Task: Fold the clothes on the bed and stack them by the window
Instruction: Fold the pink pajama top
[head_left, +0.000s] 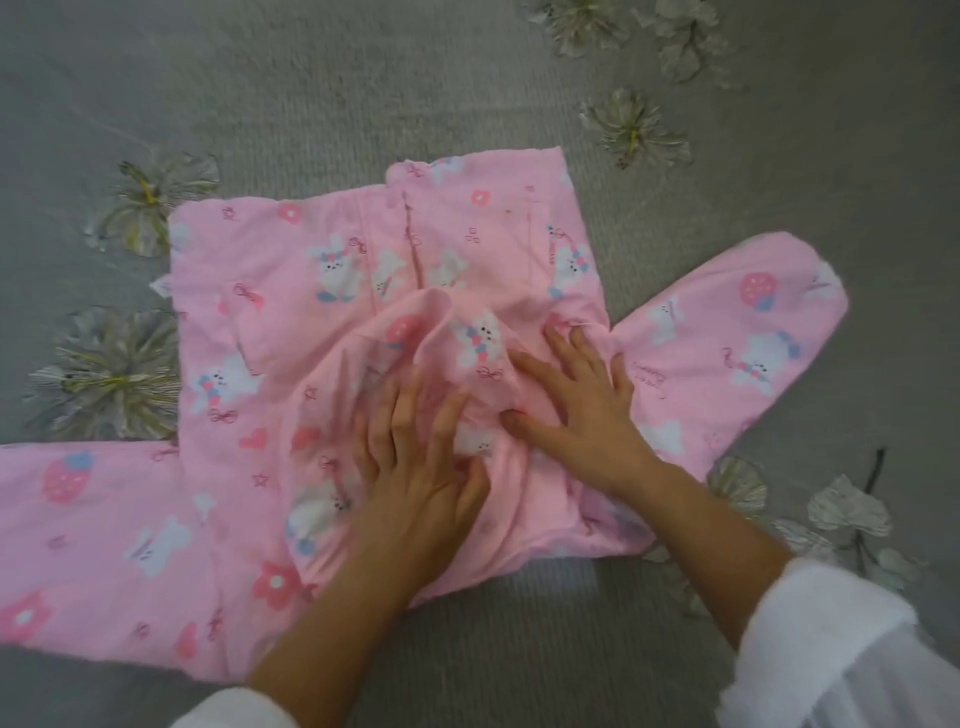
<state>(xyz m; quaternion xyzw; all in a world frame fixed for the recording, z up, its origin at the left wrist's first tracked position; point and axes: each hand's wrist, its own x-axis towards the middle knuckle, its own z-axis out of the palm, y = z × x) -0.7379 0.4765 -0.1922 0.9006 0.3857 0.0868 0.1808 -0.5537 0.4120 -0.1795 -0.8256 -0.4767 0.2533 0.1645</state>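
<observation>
white fuzzy sleeves (831, 649); left hand (415, 478) and right hand (582, 410) both flat, grasping nothing, smoothing the pink bunny-print pyjama top (291, 270) on the grey flowered bedspread (311, 78). next, likely: fold its arms inward.

We lose one sleeve (78, 519) of the pink pyjama top (291, 291) past the frame's left edge. Our left hand (415, 467) is blurred, and with the right hand (576, 400) it covers the bunched cloth beneath. Small lettering (649, 379) on the other sleeve, perhaps a slogan, is too tiny to read. The bottom edge crops our white cuffs (831, 623).
</observation>
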